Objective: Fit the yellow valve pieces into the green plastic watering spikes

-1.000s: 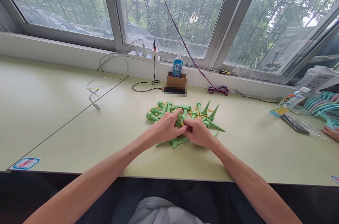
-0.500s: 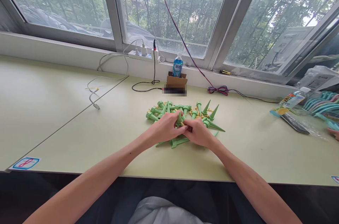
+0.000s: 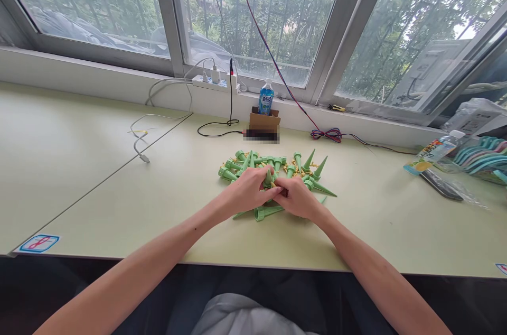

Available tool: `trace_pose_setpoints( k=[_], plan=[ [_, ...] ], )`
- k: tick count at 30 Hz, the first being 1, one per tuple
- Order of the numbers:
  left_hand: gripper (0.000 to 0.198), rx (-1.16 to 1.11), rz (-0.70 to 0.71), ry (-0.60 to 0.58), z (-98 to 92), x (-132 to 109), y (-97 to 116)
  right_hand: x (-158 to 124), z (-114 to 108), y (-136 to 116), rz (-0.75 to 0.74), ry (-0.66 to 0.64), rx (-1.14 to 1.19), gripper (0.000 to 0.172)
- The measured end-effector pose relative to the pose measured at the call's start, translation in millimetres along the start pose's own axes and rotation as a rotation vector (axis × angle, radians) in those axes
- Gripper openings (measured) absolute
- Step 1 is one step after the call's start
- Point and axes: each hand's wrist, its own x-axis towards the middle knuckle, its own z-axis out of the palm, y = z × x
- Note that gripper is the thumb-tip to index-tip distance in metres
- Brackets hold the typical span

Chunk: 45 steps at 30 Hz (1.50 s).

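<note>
My left hand (image 3: 249,187) is curled around a green plastic watering spike (image 3: 269,177), whose pointed end sticks up between the fingers. My right hand (image 3: 299,197) meets it from the right, thumb and fingers pinched on a small yellow part (image 3: 274,184) at the spike's side. The fingers hide most of this part. Around and behind both hands lies a loose heap of similar green spikes (image 3: 227,174) with small yellow pieces among them. One spike with a ribbed round cap (image 3: 259,213) lies just in front of the hands.
A blue bottle (image 3: 265,97) stands in a cardboard box (image 3: 264,119) behind the heap. Bundled cable (image 3: 327,135) and a white power strip (image 3: 206,82) are along the window wall. To the right lie another bottle (image 3: 433,152), a dark phone-like slab (image 3: 441,185) and teal hangers (image 3: 481,155).
Both my hands keep nearly the same place and grip, with only a slight finger shift at the yellow part. Another person's hand at the far right edge has gone out of view.
</note>
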Motion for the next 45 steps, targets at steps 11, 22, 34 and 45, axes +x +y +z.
trace_pose_setpoints(
  k=[11, 22, 34, 45],
  plan=[
    [0.027, 0.023, -0.009, -0.002, -0.7, -0.2, 1.8, -1.6, -1.1, -0.7, 0.008, -0.006, 0.008, 0.031],
    [0.029, -0.037, 0.078, 0.029, -2.2, 1.9, 2.8, -0.1, -2.5, -5.0, -0.01, -0.007, 0.031, 0.032],
    [0.028, -0.06, 0.081, 0.04, -5.4, 0.5, 6.1, -0.1, -2.2, -4.1, -0.004, 0.015, 0.071, 0.036],
    [0.027, -0.068, 0.092, 0.031, -6.0, 0.3, 6.3, 0.1, -1.8, -2.6, -0.01, 0.007, 0.084, 0.035]
  ],
)
